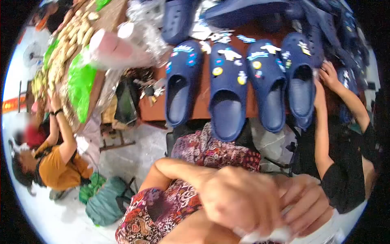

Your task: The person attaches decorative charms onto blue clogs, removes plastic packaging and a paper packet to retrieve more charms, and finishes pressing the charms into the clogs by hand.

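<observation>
Close below the camera, my left hand (239, 199) is closed and blurred by motion, pressed up against my right hand. My right hand (306, 205) has its fingers curled inward. Under and between the two hands shows a white thing (268, 236), too blurred to name; what the fingers grip is hidden. Beyond them, navy clogs stand in a row on the brown table (152, 110): a left one (178, 83), a middle one (228, 91), another (266, 85) and a right one (299, 75). Colourful charms sit on their uppers.
More navy clogs (248, 12) are piled at the back and right. Plastic bags (146, 24) and small loose charms (152, 91) lie on the left. At right a co-worker's arms (323, 122) reach to the table; at left another person (61, 166) works at a second table.
</observation>
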`<action>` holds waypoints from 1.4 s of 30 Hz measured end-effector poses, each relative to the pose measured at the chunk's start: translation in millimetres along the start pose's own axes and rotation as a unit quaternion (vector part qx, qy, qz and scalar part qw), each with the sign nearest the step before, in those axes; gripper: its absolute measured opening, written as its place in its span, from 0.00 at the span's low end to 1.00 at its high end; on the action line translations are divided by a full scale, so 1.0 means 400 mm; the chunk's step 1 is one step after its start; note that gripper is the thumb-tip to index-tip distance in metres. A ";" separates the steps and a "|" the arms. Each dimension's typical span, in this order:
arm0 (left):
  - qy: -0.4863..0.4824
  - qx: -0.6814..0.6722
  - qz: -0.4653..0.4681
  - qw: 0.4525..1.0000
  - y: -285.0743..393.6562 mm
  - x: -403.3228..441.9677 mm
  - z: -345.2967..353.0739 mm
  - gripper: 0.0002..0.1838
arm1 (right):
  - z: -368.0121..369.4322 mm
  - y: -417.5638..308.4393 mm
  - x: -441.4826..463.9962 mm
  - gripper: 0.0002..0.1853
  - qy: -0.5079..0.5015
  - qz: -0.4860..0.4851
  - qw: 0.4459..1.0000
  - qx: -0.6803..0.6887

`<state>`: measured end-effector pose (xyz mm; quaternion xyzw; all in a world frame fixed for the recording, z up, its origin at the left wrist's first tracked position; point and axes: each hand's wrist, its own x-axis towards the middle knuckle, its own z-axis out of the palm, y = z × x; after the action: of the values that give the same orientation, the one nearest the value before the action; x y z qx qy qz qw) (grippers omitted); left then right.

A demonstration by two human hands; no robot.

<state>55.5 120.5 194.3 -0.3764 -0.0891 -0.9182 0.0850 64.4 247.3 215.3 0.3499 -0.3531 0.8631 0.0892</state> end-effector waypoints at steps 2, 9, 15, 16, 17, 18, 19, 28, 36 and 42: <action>0.003 0.138 -0.095 0.986 0.014 -0.061 -0.042 0.06 | -0.049 -0.002 -0.038 0.05 0.045 -0.001 0.996 -0.080; -0.171 0.427 -0.487 0.742 -0.043 -0.316 -0.157 0.23 | -0.298 -0.093 -0.265 0.06 0.027 0.564 0.710 -0.420; -0.453 0.530 -0.579 0.422 -0.122 -0.576 -0.301 0.14 | -0.437 -0.024 -0.559 0.11 -0.089 0.603 0.457 -0.648; -0.447 0.543 -0.573 0.420 -0.120 -0.563 -0.263 0.14 | -0.450 0.002 -0.585 0.11 -0.090 0.583 0.487 -0.644; -0.438 0.559 -0.568 0.415 -0.112 -0.542 -0.227 0.14 | -0.481 0.031 -0.624 0.11 -0.090 0.577 0.513 -0.629; -0.419 0.486 -0.576 0.506 -0.077 -0.478 -0.203 0.14 | -0.495 0.043 -0.655 0.11 -0.090 0.571 0.541 -0.611; -0.393 0.409 -0.576 0.588 -0.040 -0.423 -0.192 0.14 | -0.488 0.040 -0.655 0.11 -0.085 0.573 0.537 -0.614; -0.368 0.301 -0.584 0.659 0.009 -0.396 -0.150 0.13 | -0.402 0.048 -0.653 0.05 -0.137 0.610 0.614 -0.482; -0.257 0.451 -0.526 0.674 0.050 -0.394 -0.170 0.15 | -0.375 0.068 -0.882 0.09 0.436 0.536 0.694 -0.202; -0.058 0.521 -0.517 0.677 0.173 -0.260 -0.180 0.10 | -0.378 0.058 -0.836 0.08 0.415 0.571 0.677 -0.210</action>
<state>95.4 46.3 77.3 -0.2175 -0.7382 -0.5973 -0.2258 220.6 363.0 -96.8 -0.3419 -0.5826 0.7061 -0.2124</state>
